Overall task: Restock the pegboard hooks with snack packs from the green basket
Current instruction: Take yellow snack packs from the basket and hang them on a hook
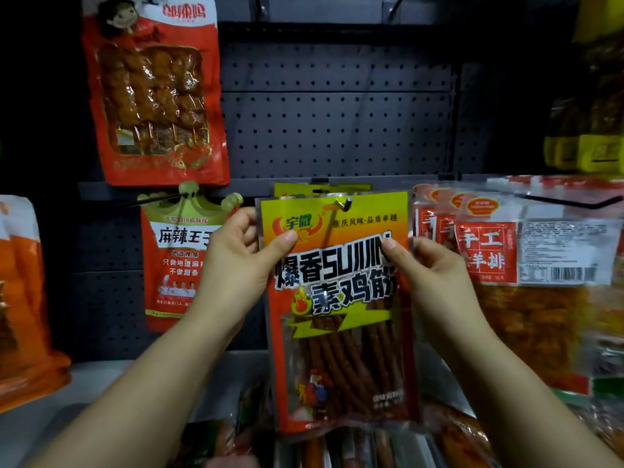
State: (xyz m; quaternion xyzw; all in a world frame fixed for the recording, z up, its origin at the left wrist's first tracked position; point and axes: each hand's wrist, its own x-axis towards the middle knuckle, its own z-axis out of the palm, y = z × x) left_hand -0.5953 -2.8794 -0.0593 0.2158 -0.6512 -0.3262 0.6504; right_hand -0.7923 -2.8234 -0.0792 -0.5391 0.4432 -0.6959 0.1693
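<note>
A yellow-and-orange snack pack (341, 309) with brown sticks showing through its window hangs upright in front of the dark pegboard (337, 113). My left hand (236, 261) pinches its upper left edge, thumb on the front. My right hand (429, 265) pinches the upper right edge. The tip of a metal hook (342, 205) pokes through the hang hole at the pack's top. Another pack of the same kind (320, 189) peeks out behind it. The green basket is not in view.
A red skewer pack (155, 92) hangs at upper left, a crown-topped red pack (175, 258) below it. Several red-and-clear packs (506, 251) hang to the right on a black hook (574, 201). Loose packs (337, 447) lie below. Two hooks without packs (260, 8) sit at the top.
</note>
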